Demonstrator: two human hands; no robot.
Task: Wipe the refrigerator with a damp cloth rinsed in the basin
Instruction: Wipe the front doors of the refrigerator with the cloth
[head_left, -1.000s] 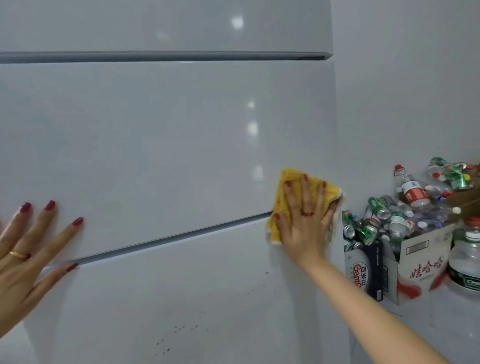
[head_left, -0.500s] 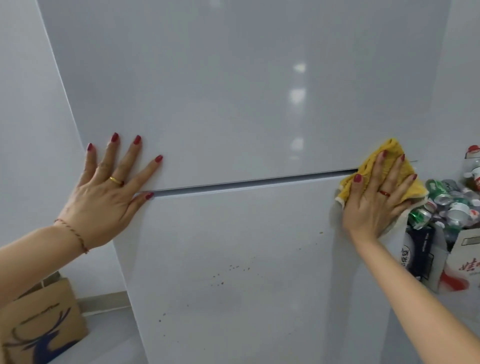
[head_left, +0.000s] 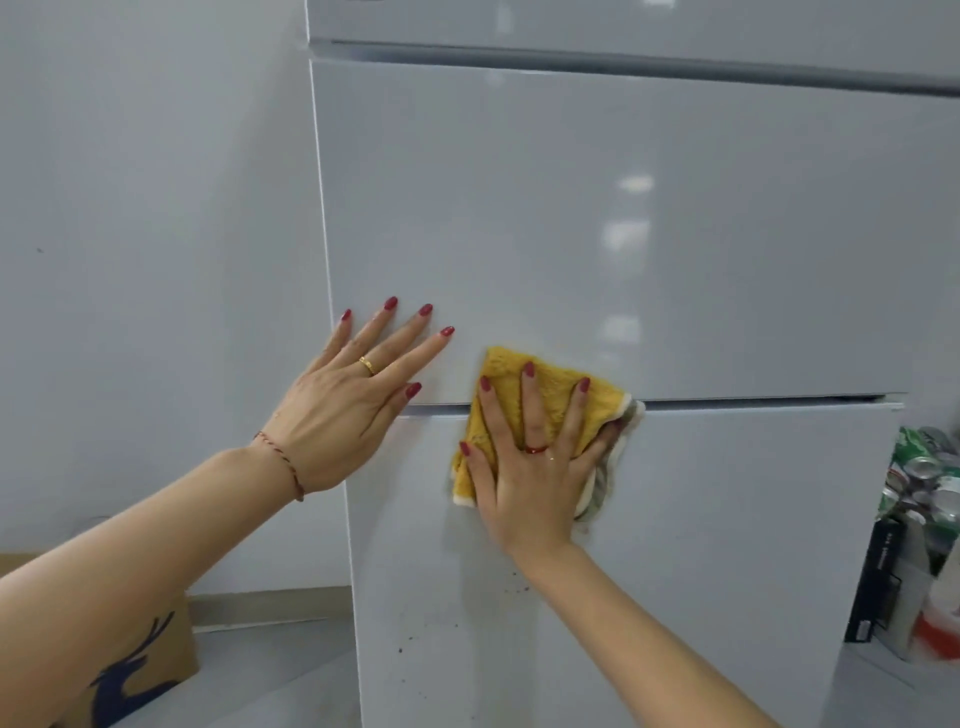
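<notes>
The fingers (head_left: 525, 402) of the right hand (head_left: 527, 467) are straight and spread apart, pressing a yellow cloth (head_left: 530, 410) flat against the front of the refrigerator (head_left: 649, 249). A red ring sits on one finger of that hand. The cloth is folded, with a pale edge showing along its bottom and right side, and it lies across the dark horizontal gap (head_left: 753, 401) between the middle door and the lower door, partly on each. Its right edge bunches out beyond the little finger.

Just to the left, the left hand (head_left: 348, 410) rests open on the same white front near its left edge, fingers straight and fanned, the thumb tip at the gap. It holds nothing. A gold ring is on one finger and a thin red string bracelet (head_left: 283, 460) circles the wrist. The two hands are near each other but do not touch.

Small dark specks (head_left: 514, 584) dot the lower door below the right wrist. Another gap runs across the top of the middle door.

Left of the refrigerator, a brown paper bag (head_left: 150, 670) printed with a dark blue deer stands on the floor by the wall, partly hidden behind the left forearm. At the right edge of the view, crushed green and silver cans (head_left: 930, 478) are piled in a box (head_left: 898, 587); the box is blurred there.
</notes>
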